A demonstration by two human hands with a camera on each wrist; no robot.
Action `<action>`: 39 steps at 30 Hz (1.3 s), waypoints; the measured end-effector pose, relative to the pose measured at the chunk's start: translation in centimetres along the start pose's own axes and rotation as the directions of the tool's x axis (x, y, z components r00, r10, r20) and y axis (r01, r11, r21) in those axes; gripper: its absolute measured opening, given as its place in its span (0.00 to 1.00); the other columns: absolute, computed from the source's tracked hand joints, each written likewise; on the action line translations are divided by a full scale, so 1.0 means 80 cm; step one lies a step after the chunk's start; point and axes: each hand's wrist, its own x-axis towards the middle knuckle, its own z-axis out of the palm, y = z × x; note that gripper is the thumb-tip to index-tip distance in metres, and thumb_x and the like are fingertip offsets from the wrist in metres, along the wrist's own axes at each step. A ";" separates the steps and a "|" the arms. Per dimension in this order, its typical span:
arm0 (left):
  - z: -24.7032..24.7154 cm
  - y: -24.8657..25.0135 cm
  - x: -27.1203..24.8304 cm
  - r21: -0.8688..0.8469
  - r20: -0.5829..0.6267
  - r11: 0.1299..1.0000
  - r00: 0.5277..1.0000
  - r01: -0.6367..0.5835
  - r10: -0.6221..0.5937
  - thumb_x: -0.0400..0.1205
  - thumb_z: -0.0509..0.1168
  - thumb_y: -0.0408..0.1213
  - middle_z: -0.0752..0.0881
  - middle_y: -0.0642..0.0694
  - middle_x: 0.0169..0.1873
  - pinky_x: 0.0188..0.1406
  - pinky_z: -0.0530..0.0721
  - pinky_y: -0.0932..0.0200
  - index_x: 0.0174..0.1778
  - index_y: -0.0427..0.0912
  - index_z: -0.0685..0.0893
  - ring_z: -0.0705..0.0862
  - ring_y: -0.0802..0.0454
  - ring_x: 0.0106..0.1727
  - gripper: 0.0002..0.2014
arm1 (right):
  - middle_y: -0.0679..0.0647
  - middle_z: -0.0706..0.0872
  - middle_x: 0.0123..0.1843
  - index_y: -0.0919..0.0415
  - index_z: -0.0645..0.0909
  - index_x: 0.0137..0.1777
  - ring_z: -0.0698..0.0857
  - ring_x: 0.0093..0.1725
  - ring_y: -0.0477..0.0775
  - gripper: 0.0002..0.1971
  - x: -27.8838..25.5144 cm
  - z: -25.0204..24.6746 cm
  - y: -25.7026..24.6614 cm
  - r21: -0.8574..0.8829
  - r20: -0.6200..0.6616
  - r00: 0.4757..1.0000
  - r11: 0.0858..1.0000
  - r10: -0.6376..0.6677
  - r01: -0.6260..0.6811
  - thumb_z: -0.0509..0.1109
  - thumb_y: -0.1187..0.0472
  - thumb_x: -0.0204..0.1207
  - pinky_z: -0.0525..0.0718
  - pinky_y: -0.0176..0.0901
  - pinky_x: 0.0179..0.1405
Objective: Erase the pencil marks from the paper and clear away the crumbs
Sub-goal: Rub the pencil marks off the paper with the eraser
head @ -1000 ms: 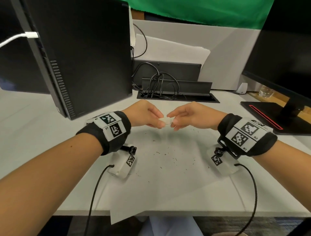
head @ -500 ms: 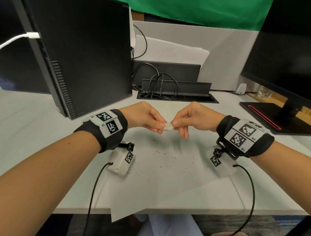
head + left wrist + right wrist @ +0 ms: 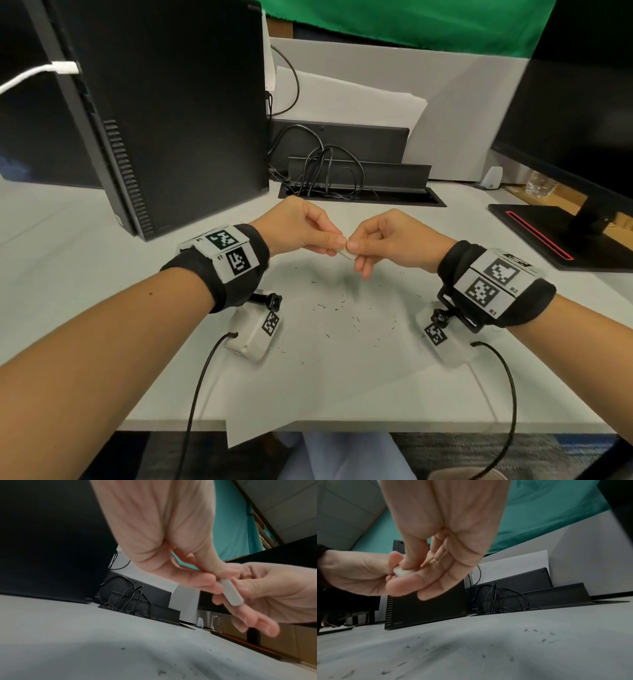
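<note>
Eraser (image 3: 345, 253) mostly hidden between left hand (image 3: 297, 228) and right hand (image 3: 394, 240) fingertips

Even, soft indoor light; wrist views blurred, edges warped.

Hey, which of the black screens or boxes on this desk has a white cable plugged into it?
The black computer tower on the left. A white cable plugs into its edge; the monitor on the right shows none.

Left hand (image 3: 164, 545) and right hand (image 3: 267, 595) both pinch the eraser (image 3: 231, 592).
</note>
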 end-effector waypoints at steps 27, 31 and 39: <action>0.003 -0.002 -0.003 -0.087 0.067 0.980 0.983 0.178 -0.172 0.81 0.64 0.32 0.90 0.49 0.28 0.33 0.85 0.73 0.44 0.35 0.87 0.88 0.61 0.30 0.06 | 0.40 0.90 0.32 0.53 0.87 0.44 0.88 0.36 0.36 0.11 -0.002 -0.023 0.007 -0.260 0.044 0.999 0.965 -0.032 0.042 0.67 0.70 0.77 0.82 0.35 0.50; 0.000 -0.002 -0.004 -0.115 0.013 0.985 0.991 0.131 -0.131 0.80 0.65 0.30 0.90 0.50 0.27 0.33 0.85 0.74 0.44 0.36 0.87 0.88 0.61 0.30 0.05 | 0.54 0.90 0.45 0.55 0.86 0.49 0.87 0.42 0.35 0.14 0.000 -0.021 0.012 -0.280 0.004 1.000 0.960 0.000 0.001 0.63 0.73 0.79 0.81 0.24 0.52; 0.006 -0.003 -0.010 -0.082 -0.025 0.996 0.999 0.025 -0.027 0.78 0.68 0.28 0.90 0.46 0.35 0.37 0.84 0.73 0.48 0.38 0.88 0.89 0.61 0.35 0.06 | 0.59 0.88 0.35 0.62 0.83 0.45 0.86 0.28 0.48 0.12 -0.001 -0.003 -0.002 -0.061 -0.019 0.999 0.998 0.033 -0.034 0.64 0.54 0.79 0.87 0.37 0.38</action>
